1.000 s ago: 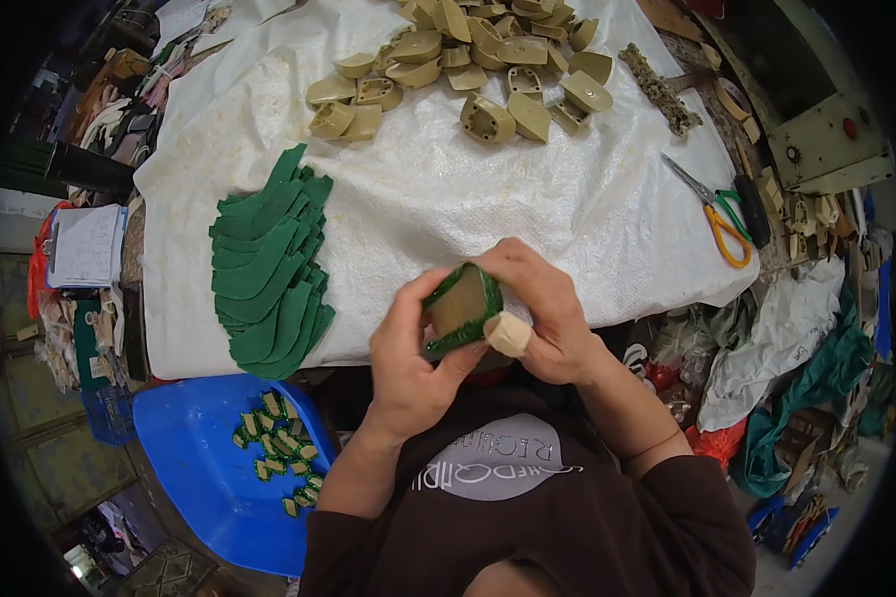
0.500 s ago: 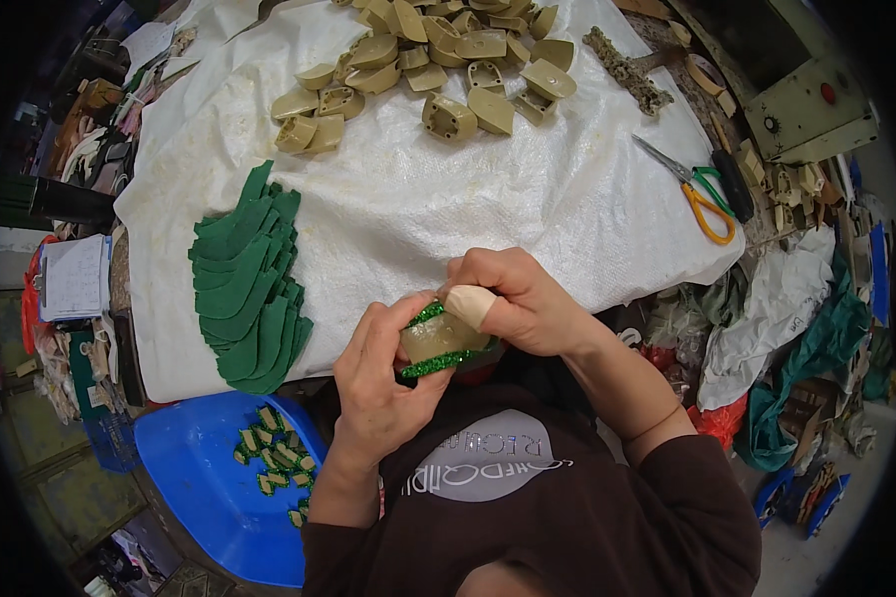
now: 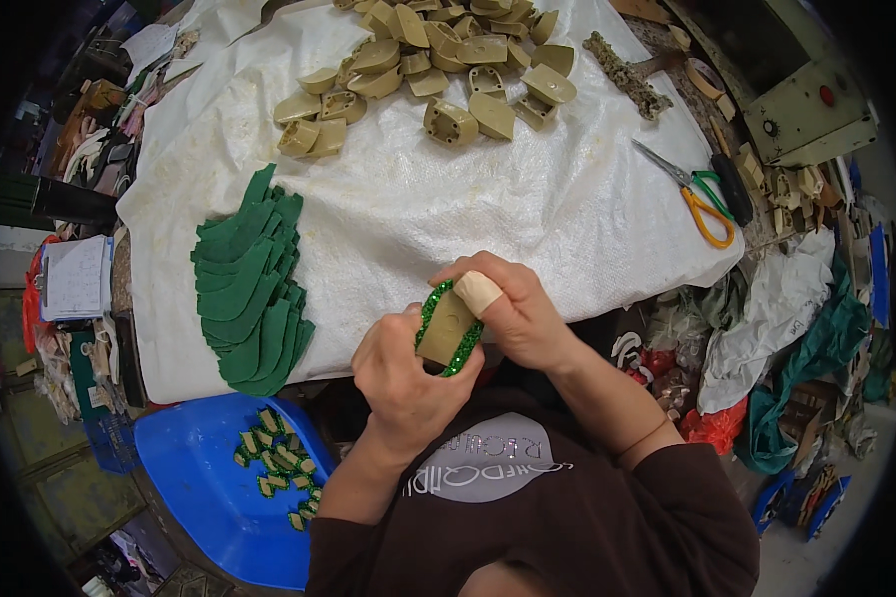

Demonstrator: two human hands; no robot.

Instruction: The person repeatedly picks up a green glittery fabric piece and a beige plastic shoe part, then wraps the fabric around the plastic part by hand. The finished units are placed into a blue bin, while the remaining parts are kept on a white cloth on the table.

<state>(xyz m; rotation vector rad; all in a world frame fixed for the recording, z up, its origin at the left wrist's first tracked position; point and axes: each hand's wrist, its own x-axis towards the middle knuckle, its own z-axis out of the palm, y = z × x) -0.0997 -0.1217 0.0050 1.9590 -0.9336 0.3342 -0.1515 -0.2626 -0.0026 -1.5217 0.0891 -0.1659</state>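
Note:
Both my hands are closed round one khaki plastic shoe heel (image 3: 445, 335), held just off the near edge of the table. Glittery green covering (image 3: 466, 345) runs along its two long sides, while its flat face is bare. My left hand (image 3: 405, 363) grips the heel's lower left side, the fingers wrapped about it. At the upper right, my right hand (image 3: 523, 313) presses its thumb, which wears a beige finger cover (image 3: 478, 292), against the edge of the heel. Its other fingers curl behind and are partly hidden.
Bare khaki heels (image 3: 483, 50) are heaped at the far side of the white sheet (image 3: 398, 209). A fanned stack of green fabric pieces (image 3: 249, 294) lies left. Scissors (image 3: 702, 199) rest right. Lower left, a blue basin (image 3: 184, 488) holds several green-edged heels.
The heel has turned from lying nearly level to standing steeply tilted, its flat face now showing. My left hand has shifted slightly right and rolled over; my right thumb stays on the edge.

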